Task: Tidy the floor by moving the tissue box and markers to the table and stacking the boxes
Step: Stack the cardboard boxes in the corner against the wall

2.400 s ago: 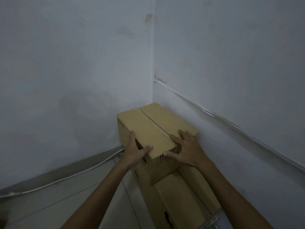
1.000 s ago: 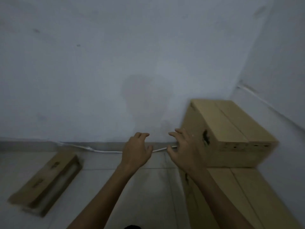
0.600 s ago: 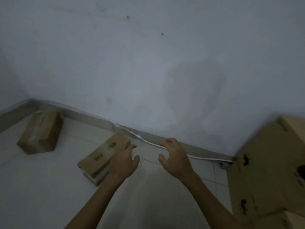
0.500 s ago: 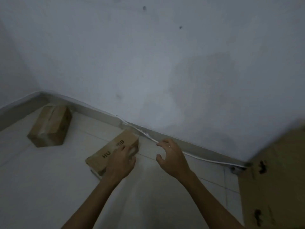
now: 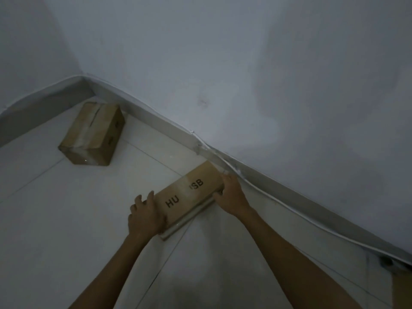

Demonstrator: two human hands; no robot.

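Observation:
A flat brown cardboard box point(image 5: 189, 195) printed with black letters lies on the white tiled floor near the wall. My left hand point(image 5: 146, 216) grips its near left end, fingers curled over the edge. My right hand point(image 5: 230, 195) grips its far right end beside the skirting. A second, taller taped cardboard box point(image 5: 94, 133) stands on the floor in the far left corner, untouched. The corner of another cardboard box point(image 5: 402, 291) shows at the lower right edge of the head view.
A white cable point(image 5: 267, 195) runs along the grey skirting board point(image 5: 160, 121) at the foot of the wall. Bare white walls meet in a corner at the left. White floor tiles point(image 5: 66, 219) stretch to the left and toward me.
The view swung left, away from the stacked boxes in the right corner. Both hands dropped to the flat lettered box and took hold of its two ends.

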